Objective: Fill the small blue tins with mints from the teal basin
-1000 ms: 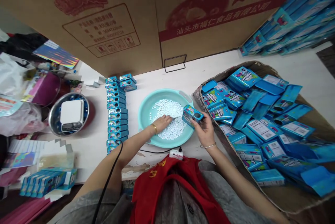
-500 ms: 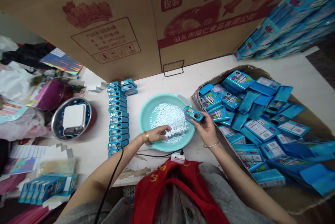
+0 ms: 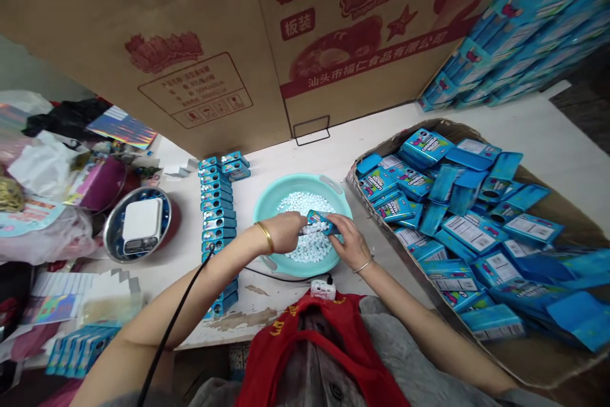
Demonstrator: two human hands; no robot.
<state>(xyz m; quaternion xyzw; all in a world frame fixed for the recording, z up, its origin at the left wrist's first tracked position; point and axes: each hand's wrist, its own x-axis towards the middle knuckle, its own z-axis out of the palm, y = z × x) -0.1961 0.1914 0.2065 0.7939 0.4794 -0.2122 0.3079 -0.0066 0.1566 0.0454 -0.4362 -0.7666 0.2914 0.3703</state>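
Observation:
A light-green plastic basin [image 3: 261, 204] holds many small white candies [image 3: 309, 251]. Over it, my right hand [image 3: 350, 242] grips a small blue candy box [image 3: 317, 216], tilted with its end toward my left hand. My left hand [image 3: 286, 232], closed, is right at the box's end. It grips what looks like a small scoop, mostly hidden by the fingers. White candies show at the box's opening; whether they are inside it or on the scoop is hard to tell.
Left of the basin stands a row of blue boxes [image 3: 218, 207]. To the right, a large carton [image 3: 355, 181] is full of loose blue boxes. A metal bowl [image 3: 108, 235] with a white scale [image 3: 143, 223] sits at left. Big cardboard cartons [image 3: 214, 20] close off the back.
My right hand has brought the blue box left and down over the basin. My left hand has come up from the candies to meet the box. The camera view has shifted slightly.

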